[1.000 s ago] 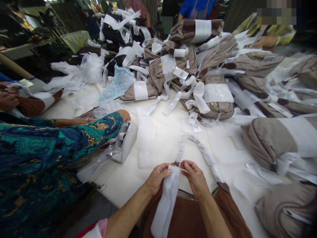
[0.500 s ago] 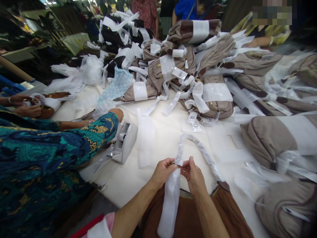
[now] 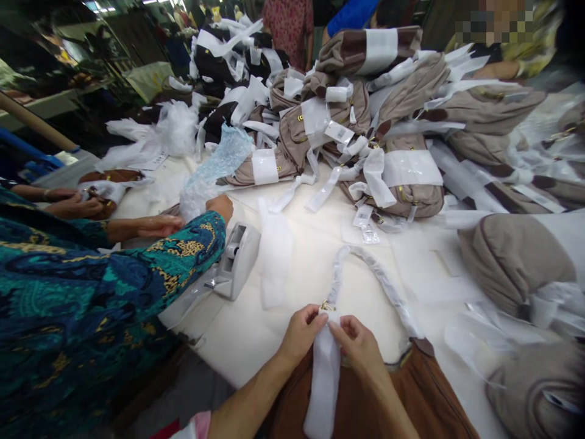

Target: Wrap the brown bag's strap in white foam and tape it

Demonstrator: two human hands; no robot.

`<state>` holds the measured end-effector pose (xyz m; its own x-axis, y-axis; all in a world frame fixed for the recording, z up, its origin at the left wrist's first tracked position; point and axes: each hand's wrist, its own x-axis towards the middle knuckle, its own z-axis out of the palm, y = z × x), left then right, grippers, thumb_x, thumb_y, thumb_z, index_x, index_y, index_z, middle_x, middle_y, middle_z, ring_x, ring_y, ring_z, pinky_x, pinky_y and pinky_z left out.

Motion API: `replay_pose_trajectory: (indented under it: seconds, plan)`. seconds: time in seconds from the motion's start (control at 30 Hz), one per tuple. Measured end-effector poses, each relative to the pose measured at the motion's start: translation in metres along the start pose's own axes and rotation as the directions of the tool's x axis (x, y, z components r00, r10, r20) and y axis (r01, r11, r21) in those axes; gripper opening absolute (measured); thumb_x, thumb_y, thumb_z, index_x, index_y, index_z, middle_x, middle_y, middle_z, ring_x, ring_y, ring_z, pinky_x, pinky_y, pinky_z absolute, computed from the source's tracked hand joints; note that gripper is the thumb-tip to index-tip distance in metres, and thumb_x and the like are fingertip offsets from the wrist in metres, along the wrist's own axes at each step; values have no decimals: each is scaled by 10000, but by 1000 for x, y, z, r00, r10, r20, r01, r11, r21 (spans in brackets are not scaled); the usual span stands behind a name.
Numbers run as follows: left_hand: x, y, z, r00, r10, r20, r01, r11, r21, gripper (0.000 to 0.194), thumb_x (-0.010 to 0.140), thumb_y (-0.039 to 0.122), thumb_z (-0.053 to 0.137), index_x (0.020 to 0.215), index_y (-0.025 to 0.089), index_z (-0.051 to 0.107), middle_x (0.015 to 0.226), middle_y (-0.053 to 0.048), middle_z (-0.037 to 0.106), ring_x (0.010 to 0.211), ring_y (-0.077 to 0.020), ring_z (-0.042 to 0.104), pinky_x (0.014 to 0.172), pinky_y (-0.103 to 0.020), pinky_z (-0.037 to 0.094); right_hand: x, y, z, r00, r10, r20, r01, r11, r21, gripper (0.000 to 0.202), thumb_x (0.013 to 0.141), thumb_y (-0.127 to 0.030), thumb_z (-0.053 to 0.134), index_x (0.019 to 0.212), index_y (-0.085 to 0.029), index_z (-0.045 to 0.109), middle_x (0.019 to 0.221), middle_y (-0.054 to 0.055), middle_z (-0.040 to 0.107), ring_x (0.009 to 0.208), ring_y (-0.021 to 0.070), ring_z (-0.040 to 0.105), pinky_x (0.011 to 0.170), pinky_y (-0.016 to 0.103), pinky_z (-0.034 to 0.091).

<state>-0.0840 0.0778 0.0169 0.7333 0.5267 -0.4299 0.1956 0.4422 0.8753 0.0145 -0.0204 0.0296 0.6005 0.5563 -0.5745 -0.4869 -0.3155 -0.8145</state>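
A brown bag (image 3: 365, 399) lies at the table's near edge, its shoulder strap (image 3: 375, 275) wrapped in white film and looping away from me. Just below the gold ring (image 3: 326, 306) on the strap's left end, a strip of white foam wrap (image 3: 322, 384) hangs down over the bag. My left hand (image 3: 302, 332) pinches the top of this strip from the left. From the right, my right hand (image 3: 355, 341) has its thumb and fingers closed on the same strip. What lies beneath the wrap there is hidden.
A grey tape dispenser (image 3: 242, 262) stands left of my hands, beside a co-worker's patterned sleeve (image 3: 183, 256). Partly wrapped taupe bags (image 3: 297, 137) are piled at the back. More lie on the right, including a rounded taupe bag (image 3: 514, 259). Blue bubble wrap (image 3: 228, 152) sits near the pile.
Both hands have shifted slightly down the wrapped strap end, and the gold ring now shows above my fingers. The co-worker's hand by the dispenser has come into fuller view.
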Motion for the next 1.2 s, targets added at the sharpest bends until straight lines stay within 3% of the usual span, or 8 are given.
replay_pose_trajectory:
  seconds: [0.4,0.6,0.8,0.93,1.03,1.1,1.13,1.2]
  plan:
    - [-4,4,4,996,-84,-9,77,951,-298,361,697,308,672,989,109,599,905,-74,634,708,-136,545,678,-238,425,-13,35,15,997,26,77,-55,910,411,303,677,-394,679,833,-202,504,704,-39,600,601,104,526,562,217,411]
    - [-8,10,7,985,-151,82,157,985,-71,365,764,406,585,940,88,621,720,-38,615,625,-133,507,579,-218,395,-21,43,30,997,28,-67,3,905,425,316,709,-419,623,876,-211,455,747,-20,621,627,121,566,590,244,449]
    - [-6,7,7,991,97,95,-128,906,403,321,839,376,484,1041,151,591,894,-27,628,840,-180,538,793,-250,399,-24,46,34,978,-99,-184,131,976,172,285,753,-458,516,822,-181,520,742,21,638,653,149,575,613,277,469]
    - [-3,2,5,991,77,112,-112,931,349,370,839,404,470,1097,154,559,1016,-31,621,957,-200,536,862,-252,386,-23,18,-17,925,-244,-291,213,968,-132,335,706,-414,581,929,-164,604,866,83,644,835,228,568,758,364,451]
    - [-2,0,2,998,5,63,-21,968,249,405,809,434,511,1086,144,565,982,-27,631,923,-200,545,800,-236,409,-17,-3,-84,802,-420,-425,241,878,-414,426,719,-257,547,1130,-149,538,1270,153,458,1225,290,316,1028,454,196]
    - [-1,-1,0,998,-35,54,24,981,191,421,794,441,536,1087,140,568,920,-24,637,822,-180,552,712,-219,418,-13,-11,-128,701,-614,-363,28,532,-846,459,745,-163,443,1201,-139,491,1349,182,370,1270,319,260,1016,530,150]
    - [-2,-1,-1,997,-45,63,34,985,167,420,792,439,543,1085,139,570,891,-23,636,775,-167,546,674,-212,414,-12,-15,-146,706,-630,-322,-80,381,-921,428,742,-145,416,1155,-122,527,1294,209,428,1233,341,323,982,554,195]
    - [-4,-1,-2,996,-42,83,32,992,126,404,790,430,553,1069,140,580,851,-20,629,712,-145,527,631,-203,398,-13,-22,-170,746,-597,-294,-95,341,-935,294,740,-167,406,917,-96,629,1029,230,596,1035,364,511,870,538,332]
